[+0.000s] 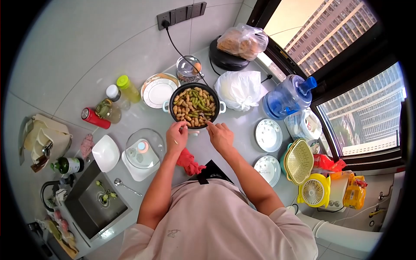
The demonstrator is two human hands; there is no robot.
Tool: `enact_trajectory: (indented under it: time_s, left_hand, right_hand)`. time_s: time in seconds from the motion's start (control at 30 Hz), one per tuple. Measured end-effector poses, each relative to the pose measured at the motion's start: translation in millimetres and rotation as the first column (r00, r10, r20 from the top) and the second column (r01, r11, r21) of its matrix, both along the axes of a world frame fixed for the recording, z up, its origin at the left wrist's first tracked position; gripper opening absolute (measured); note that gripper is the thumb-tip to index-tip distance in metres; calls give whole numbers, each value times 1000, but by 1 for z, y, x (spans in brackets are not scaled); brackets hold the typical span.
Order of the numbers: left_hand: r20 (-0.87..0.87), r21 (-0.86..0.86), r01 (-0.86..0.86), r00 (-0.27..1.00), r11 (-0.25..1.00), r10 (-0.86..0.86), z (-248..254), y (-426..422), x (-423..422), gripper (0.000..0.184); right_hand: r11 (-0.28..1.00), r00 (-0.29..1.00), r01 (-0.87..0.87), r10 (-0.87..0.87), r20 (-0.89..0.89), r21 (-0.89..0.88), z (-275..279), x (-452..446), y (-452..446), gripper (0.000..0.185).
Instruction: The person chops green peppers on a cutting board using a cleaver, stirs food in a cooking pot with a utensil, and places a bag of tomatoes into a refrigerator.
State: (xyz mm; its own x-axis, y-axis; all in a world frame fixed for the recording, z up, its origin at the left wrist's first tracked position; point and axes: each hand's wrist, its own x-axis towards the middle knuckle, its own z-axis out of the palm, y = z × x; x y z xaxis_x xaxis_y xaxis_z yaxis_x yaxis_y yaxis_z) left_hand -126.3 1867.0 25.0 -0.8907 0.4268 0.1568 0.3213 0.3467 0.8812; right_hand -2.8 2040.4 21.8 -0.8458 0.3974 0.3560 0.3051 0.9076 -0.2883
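A dark electric pot (175, 113) with pale side handles stands on the counter, filled with peanuts in their shells (183, 104) and green edamame pods (200, 100). At its front left rim is my left hand (177, 135), fingers pinched together; what they hold, if anything, is too small to make out. My right hand (221, 136) is at the front right rim with thumb and fingers closed. A thin, pale thing seems to reach from its fingertips over the peanuts, but its kind is unclear. Below my left wrist lies a red cloth or glove (189, 162).
Left are a glass lid (145, 148) over a white tray, a white bowl (105, 153), a spoon (128, 187), bottles and a sink (82, 208). Stacked plates (160, 92) stand behind. Right are a water jug (287, 97), two plates (268, 135), a basket (299, 161) and a yellow fan (314, 190).
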Motion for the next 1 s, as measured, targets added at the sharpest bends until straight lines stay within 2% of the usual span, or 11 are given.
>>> enact_trajectory:
  time_s: [0.1,0.2,0.4,0.53,0.63,0.7,0.77,0.83,0.87,0.97,1.0]
  left_hand:
    - [-6,-1,-5,1000,1000,5,0,-3,0,16]
    - [-27,14,-14,1000,1000,14,-2,-8,0,17]
    - [0,-7,-24,1000,1000,24,3,-14,0,17]
    - [-29,-10,-67,997,998,66,-6,-28,-7,18]
    - [-28,7,-152,988,988,152,-10,-67,-14,18]
    - [10,2,-238,971,971,238,-11,-98,-16,19]
    - [-20,-23,-317,948,948,317,-22,-141,-18,20]
    - [-11,-68,-453,891,889,453,-26,-183,-17,20]
    - [20,-112,-473,878,874,478,-26,-204,-14,23]
    - [2,-188,-547,831,816,557,-40,-251,-8,26]
    - [28,-225,-553,819,802,573,-43,-262,-4,31]
  right_hand:
    - [999,995,-34,32,-95,-21,32,4,-7,21]
    - [995,988,-56,44,-150,-81,28,9,-8,18]
    - [987,993,-74,60,-98,-145,7,4,-4,16]
    - [996,961,-94,91,-262,4,52,-2,-23,16]
    - [957,905,-277,230,-357,-87,45,-26,-54,17]
    - [856,844,-476,380,-378,-202,34,-46,-83,18]
    - [785,832,-544,460,-309,-298,22,-64,-118,17]
    - [670,803,-571,577,-152,-474,1,-85,-155,18]
    - [636,781,-542,623,-49,-549,-8,-96,-171,26]
    - [633,764,-569,644,-51,-526,-39,-128,-217,30]
    - [661,780,-555,625,-39,-505,-43,-135,-229,39]
